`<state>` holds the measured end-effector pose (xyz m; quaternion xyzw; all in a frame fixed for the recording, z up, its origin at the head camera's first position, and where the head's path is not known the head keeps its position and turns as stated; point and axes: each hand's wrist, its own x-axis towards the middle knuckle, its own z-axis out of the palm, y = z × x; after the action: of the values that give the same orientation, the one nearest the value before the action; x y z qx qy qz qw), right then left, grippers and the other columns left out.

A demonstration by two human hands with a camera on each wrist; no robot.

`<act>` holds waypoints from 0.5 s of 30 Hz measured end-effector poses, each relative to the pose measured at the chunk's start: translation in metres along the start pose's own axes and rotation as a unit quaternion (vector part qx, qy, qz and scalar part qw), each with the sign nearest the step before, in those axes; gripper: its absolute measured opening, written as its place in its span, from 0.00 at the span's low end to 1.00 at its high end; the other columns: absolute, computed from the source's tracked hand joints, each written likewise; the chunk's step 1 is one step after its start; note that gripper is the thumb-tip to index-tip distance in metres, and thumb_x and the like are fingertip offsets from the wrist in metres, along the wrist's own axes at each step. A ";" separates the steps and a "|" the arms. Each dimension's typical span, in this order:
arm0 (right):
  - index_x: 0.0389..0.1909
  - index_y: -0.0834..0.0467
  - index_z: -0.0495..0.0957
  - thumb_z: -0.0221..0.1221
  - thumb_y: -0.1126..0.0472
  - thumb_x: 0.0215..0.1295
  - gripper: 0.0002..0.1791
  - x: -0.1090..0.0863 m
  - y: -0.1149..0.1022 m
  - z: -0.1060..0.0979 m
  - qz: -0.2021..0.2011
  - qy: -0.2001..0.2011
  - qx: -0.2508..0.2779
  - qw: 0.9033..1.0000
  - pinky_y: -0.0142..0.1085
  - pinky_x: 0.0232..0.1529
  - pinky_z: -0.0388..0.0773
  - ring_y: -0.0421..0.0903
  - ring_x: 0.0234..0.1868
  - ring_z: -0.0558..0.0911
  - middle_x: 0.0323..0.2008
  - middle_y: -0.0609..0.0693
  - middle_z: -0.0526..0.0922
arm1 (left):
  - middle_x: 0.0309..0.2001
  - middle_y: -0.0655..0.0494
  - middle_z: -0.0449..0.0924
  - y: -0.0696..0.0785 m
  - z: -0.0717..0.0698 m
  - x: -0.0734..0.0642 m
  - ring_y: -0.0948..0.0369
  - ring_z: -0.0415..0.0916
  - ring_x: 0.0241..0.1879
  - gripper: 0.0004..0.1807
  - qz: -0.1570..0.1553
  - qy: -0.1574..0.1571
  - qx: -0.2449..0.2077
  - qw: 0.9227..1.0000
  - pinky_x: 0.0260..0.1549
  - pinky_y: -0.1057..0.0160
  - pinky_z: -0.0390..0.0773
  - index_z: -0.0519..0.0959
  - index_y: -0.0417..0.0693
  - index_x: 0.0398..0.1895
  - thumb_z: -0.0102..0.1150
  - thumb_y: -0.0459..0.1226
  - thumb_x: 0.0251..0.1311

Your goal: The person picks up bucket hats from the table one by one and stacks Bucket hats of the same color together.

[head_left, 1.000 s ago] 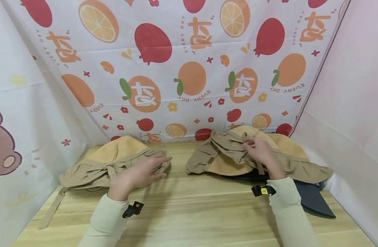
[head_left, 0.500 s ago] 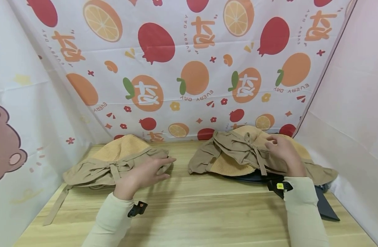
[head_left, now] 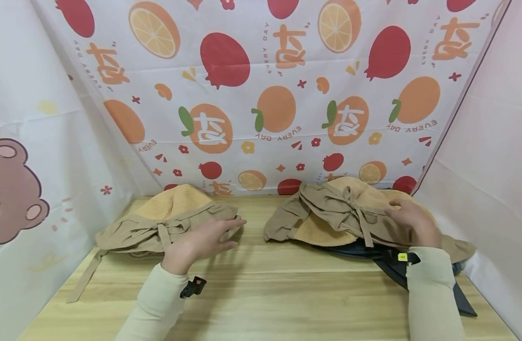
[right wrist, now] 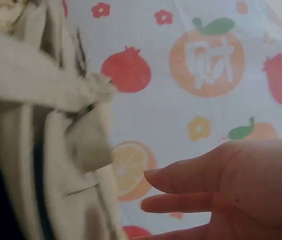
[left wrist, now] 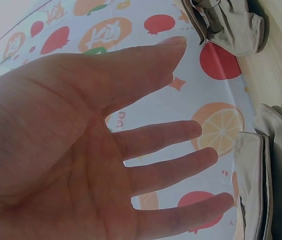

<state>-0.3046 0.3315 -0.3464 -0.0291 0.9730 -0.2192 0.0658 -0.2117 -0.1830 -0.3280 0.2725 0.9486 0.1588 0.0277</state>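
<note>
On the left lies a sun hat (head_left: 182,201) with a yellow straw crown, khaki cloth brim and tied bow. My left hand (head_left: 201,244) overlaps its right front; the left wrist view shows that palm (left wrist: 56,145) with fingers spread and nothing held. At the right, a similar sun hat (head_left: 329,201) with a bow tops a pile. Another khaki-brimmed hat (head_left: 459,247) shows under it at the right. Dark navy headwear (head_left: 348,250) and a dark visor (head_left: 464,300) stick out below. My right hand (head_left: 414,220) is over the pile's right part, fingers loosely extended and holding nothing.
Both hat groups rest on a light wooden table (head_left: 261,303). A white curtain with fruit prints (head_left: 252,61) hangs behind. White cloth walls (head_left: 491,166) close off both sides. A khaki strap (head_left: 88,277) trails from the left hat.
My right hand has moved right, away from the bow and across the top hat. The left hand keeps its pose. The whole head view has shifted slightly.
</note>
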 end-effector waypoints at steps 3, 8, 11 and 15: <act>0.71 0.78 0.59 0.48 0.54 0.75 0.36 0.003 0.006 0.003 0.024 -0.013 0.022 0.999 0.68 0.65 0.69 0.77 0.66 0.67 0.70 0.81 0.61 | 0.69 0.39 0.75 -0.001 0.000 0.001 0.42 0.75 0.67 0.30 0.001 0.003 0.003 1.000 0.64 0.43 0.77 0.73 0.42 0.71 0.67 0.36 0.67; 0.71 0.79 0.56 0.51 0.57 0.72 0.37 0.006 0.012 0.008 0.056 0.000 0.059 0.997 0.64 0.60 0.75 0.71 0.59 0.71 0.68 0.81 0.62 | 0.70 0.37 0.74 -0.001 0.001 0.002 0.40 0.72 0.69 0.30 0.001 0.000 0.014 1.000 0.66 0.42 0.75 0.74 0.42 0.71 0.67 0.37 0.67; 0.71 0.80 0.56 0.52 0.58 0.71 0.36 0.005 0.015 0.009 0.056 0.011 0.065 0.996 0.60 0.54 0.80 0.69 0.55 0.73 0.67 0.82 0.63 | 0.70 0.38 0.74 -0.001 0.001 0.002 0.41 0.72 0.70 0.31 -0.003 -0.002 0.012 1.000 0.67 0.42 0.74 0.73 0.43 0.72 0.67 0.37 0.67; 0.69 0.81 0.57 0.53 0.58 0.73 0.35 0.003 0.018 0.008 0.047 0.020 0.056 0.997 0.59 0.52 0.82 0.71 0.54 0.75 0.64 0.83 0.65 | 0.70 0.40 0.74 -0.001 0.001 0.002 0.43 0.73 0.69 0.31 -0.006 -0.005 0.009 1.000 0.66 0.43 0.75 0.72 0.44 0.73 0.67 0.38 0.67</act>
<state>-0.3071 0.3445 -0.3618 0.0245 0.9607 -0.2704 0.0578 -0.2140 -0.1822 -0.3290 0.2674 0.9516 0.1486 0.0307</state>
